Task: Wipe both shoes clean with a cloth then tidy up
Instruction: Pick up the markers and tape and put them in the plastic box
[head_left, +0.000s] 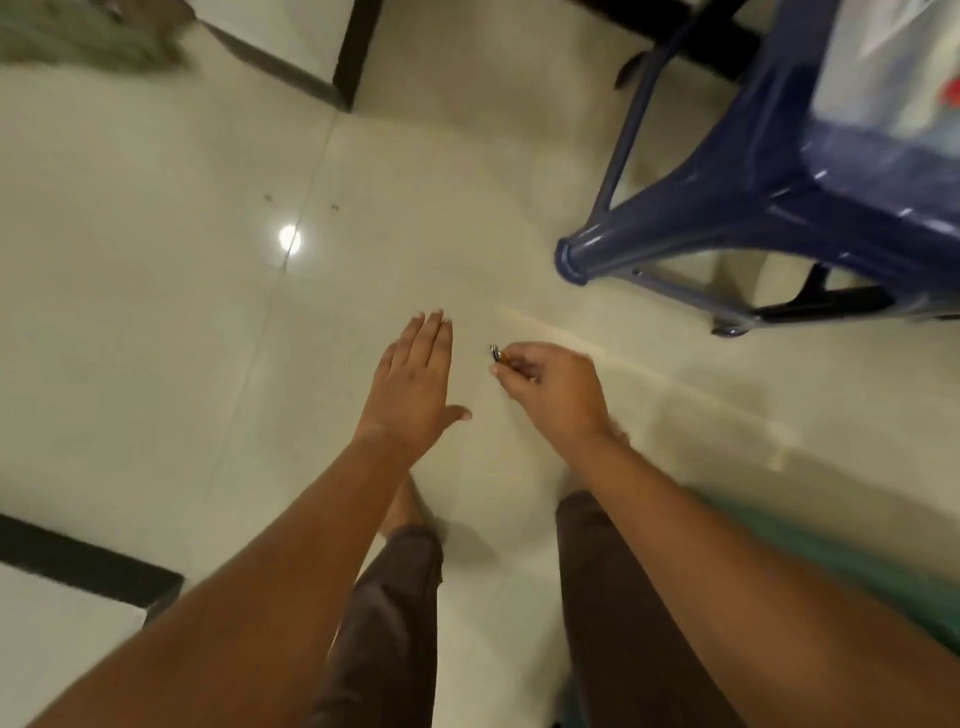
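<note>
Both my arms reach forward over a pale tiled floor. My left hand (415, 379) is flat, fingers straight and together, thumb out, holding nothing. My right hand (550, 387) is curled, pinching a small metallic and orange object (496, 354) at its fingertips; what it is I cannot tell. No shoes and no cloth are in view. My legs in dark trousers and a bare foot (408, 506) show below the arms.
A blue plastic stool (779, 208) stands at the right with a clear container (893, 67) on it. Dark-edged panels lie at the top middle (358, 52) and lower left (88, 566). A greenish blurred thing (88, 41) sits top left. Something teal (831, 561) lies under my right forearm.
</note>
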